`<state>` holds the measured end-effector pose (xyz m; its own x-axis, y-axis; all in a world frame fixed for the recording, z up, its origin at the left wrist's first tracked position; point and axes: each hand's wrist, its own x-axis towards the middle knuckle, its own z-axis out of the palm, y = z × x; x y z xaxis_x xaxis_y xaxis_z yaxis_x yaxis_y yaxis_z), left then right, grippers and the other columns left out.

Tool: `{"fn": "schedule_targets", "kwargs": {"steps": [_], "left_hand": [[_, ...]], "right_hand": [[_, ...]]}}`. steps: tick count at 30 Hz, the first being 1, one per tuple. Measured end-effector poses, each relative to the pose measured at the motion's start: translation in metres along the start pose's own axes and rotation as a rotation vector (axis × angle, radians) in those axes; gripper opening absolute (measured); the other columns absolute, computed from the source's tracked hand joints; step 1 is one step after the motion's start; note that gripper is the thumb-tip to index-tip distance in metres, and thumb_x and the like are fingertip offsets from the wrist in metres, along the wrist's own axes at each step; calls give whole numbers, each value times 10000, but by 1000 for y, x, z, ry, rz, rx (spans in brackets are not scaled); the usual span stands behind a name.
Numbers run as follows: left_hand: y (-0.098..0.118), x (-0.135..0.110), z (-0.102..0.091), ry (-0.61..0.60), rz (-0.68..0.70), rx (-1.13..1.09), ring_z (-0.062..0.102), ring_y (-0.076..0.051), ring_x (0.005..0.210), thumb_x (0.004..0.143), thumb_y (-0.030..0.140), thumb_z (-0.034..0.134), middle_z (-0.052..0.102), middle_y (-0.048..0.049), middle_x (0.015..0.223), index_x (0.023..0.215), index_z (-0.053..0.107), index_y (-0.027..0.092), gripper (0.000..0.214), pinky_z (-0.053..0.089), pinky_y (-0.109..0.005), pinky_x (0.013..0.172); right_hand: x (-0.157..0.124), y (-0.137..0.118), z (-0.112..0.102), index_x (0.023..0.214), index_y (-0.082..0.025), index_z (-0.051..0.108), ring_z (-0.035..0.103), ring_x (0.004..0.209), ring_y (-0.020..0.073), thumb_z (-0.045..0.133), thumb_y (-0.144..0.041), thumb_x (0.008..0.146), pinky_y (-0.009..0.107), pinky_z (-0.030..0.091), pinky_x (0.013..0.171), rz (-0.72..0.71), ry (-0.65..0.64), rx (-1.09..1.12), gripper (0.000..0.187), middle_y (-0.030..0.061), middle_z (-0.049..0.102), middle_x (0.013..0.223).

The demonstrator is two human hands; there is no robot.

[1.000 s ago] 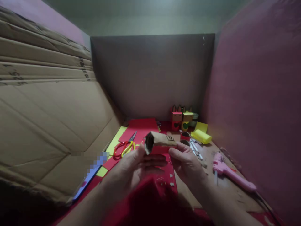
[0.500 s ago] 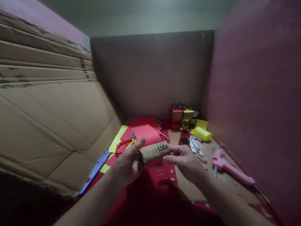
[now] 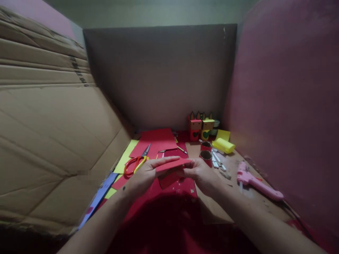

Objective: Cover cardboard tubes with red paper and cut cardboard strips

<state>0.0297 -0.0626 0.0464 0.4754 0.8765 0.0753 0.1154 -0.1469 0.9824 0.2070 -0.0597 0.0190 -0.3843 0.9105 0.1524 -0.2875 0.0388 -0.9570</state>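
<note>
Between my two hands is a small cardboard box [image 3: 172,165] with red paper on its upper face. Bare brown cardboard shows in shadow beneath that face, with another red face lower down. My left hand [image 3: 141,178] grips the box's left end, fingers stretched along the far edge. At the right end, my right hand [image 3: 205,175] pinches it with thumb and fingers. Left of the box lie scissors [image 3: 135,165] with red and yellow handles, blades apart. Beyond the right hand stand two short tubes wrapped in red, the nearer tube [image 3: 206,158] upright and open at the top.
Red paper sheets [image 3: 156,139] lie at the back. Two animal-faced figures, one a red figure [image 3: 194,128], stand behind the tubes. A pink glue gun [image 3: 258,183] and a yellow roll [image 3: 224,145] lie right. A large cardboard panel [image 3: 53,134] leans at the left.
The box has been turned: its brown printed face showed before, and a red face is now up. My left fingers have moved over its far edge. The view has shifted slightly.
</note>
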Motion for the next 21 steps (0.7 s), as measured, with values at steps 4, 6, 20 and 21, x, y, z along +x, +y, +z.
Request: {"fn": "schedule_targets", "kwargs": {"steps": [4,6,20,21], "left_hand": [[-8,3,-4,-31,156,417,437,-220,1241,856,337,505,526,-14,1321,1169,603,289,332,311,-356,1057],[-14,3,-4,-41,213,521,433,-211,1246,866,346,486,483,-7,1360,1194,577,306,343,320,-355,1051],[-21,-1,-15,-141,287,662,469,-214,1214,859,305,490,543,-8,1302,1237,537,309,380,339,-377,1042],[-22,-2,-16,-130,278,650,471,-213,1212,861,309,488,546,-5,1299,1231,542,313,374,343,-378,1038]], "right_hand": [[9,14,-1,705,-122,720,563,495,114,715,-235,579,229,446,480,35,69,81,169,33,659,585],[12,20,-2,695,-116,713,579,477,123,709,-208,572,229,454,467,82,97,125,153,42,661,571],[6,28,-9,675,-128,687,632,738,214,514,-79,517,364,503,720,175,-58,470,240,59,679,649],[6,28,-9,671,-127,686,626,753,219,489,-87,507,371,497,732,190,-76,491,259,65,680,660]]}}
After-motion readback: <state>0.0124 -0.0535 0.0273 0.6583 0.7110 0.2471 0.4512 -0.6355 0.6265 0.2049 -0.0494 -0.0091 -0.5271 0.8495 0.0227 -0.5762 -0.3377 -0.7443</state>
